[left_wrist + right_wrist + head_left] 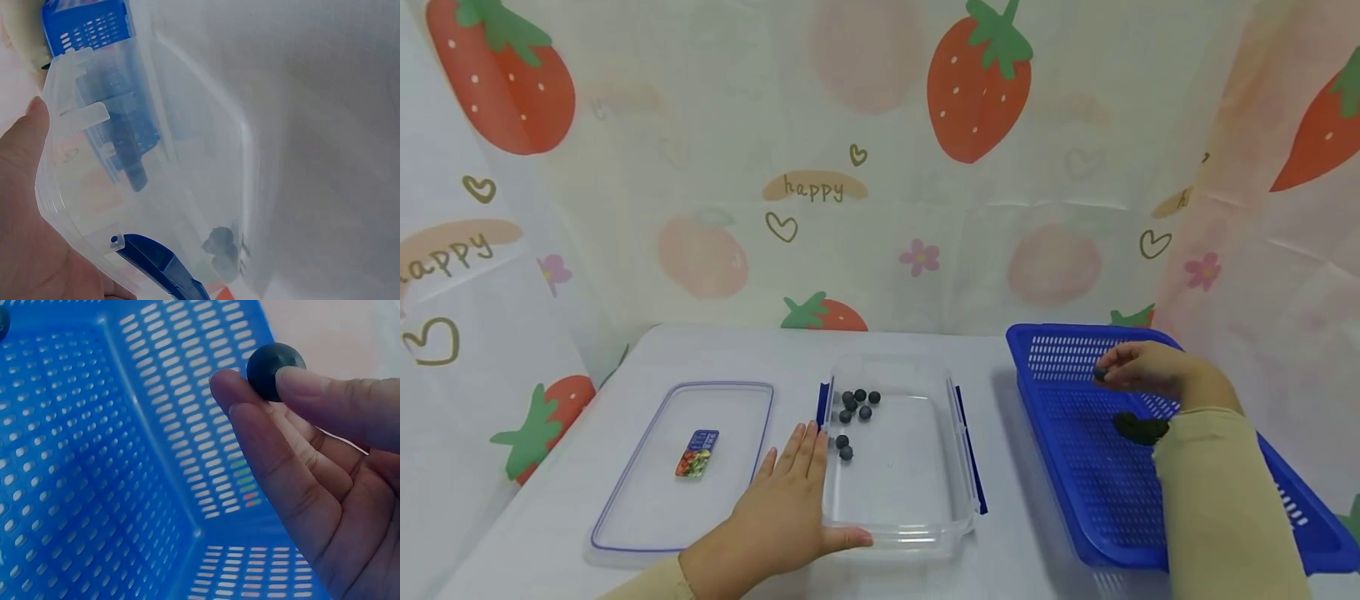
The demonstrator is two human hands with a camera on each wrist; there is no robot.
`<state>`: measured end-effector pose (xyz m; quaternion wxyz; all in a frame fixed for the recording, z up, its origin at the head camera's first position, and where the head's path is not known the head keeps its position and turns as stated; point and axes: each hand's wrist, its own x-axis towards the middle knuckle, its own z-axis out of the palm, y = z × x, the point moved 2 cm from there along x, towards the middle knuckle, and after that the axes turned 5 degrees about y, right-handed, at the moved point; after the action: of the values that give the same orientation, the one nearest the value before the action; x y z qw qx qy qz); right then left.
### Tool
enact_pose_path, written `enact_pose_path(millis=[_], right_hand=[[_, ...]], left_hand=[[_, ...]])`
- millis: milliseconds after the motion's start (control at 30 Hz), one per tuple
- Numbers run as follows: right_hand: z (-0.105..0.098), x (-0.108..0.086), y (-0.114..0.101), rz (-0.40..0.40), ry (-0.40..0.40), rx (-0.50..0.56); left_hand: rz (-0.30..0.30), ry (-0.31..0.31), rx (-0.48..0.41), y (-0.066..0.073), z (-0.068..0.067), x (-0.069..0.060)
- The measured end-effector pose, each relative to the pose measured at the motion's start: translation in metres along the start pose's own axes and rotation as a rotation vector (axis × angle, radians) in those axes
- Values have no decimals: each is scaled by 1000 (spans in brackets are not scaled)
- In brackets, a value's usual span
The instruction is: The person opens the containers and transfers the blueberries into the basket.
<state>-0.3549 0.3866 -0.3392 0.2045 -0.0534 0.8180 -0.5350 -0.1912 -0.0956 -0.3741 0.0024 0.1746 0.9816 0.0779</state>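
Now pinching a single blueberry (pixel 272 369) in the right hand (pixel 1161 371), a narrow hold, with the thumb on one side and a fingertip on the other. Held up over the far part of the blue plastic basket (pixel 1112 487), above the perforated floor. Down below, lying in that basket and partly behind the sleeve (pixel 1221 492), a dark elongated item (pixel 1138 427), too unclear to name. Across to the left hand (pixel 786 508): spread wide, gripping nothing, with straight fingers along the left wall of the clear container (pixel 898 500) and the thumb out by the near rim, touching. Inside that container, over on the left, a loose cluster of blueberries (pixel 865 412) toward the far end, plus a pair (pixel 846 453) nearer the hand. Along each long side, a blue latch (pixel 972 454). Farther left, flat on the white desk (pixel 790 350), a clear blue-edged lid (pixel 662 500), complete with a colourful label (pixel 697 454).
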Motion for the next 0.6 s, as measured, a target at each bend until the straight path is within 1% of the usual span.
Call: enact_pose_path(millis=[200, 367, 600], right_hand=[[-3, -5, 9, 63, 39, 23], [-3, -9, 13, 71, 43, 19], [-3, -10, 16, 75, 62, 4]], left_hand=[[-2, -4, 14, 0, 0, 0], [-4, 0, 7, 0, 1, 1], [-6, 7, 15, -1, 2, 1]])
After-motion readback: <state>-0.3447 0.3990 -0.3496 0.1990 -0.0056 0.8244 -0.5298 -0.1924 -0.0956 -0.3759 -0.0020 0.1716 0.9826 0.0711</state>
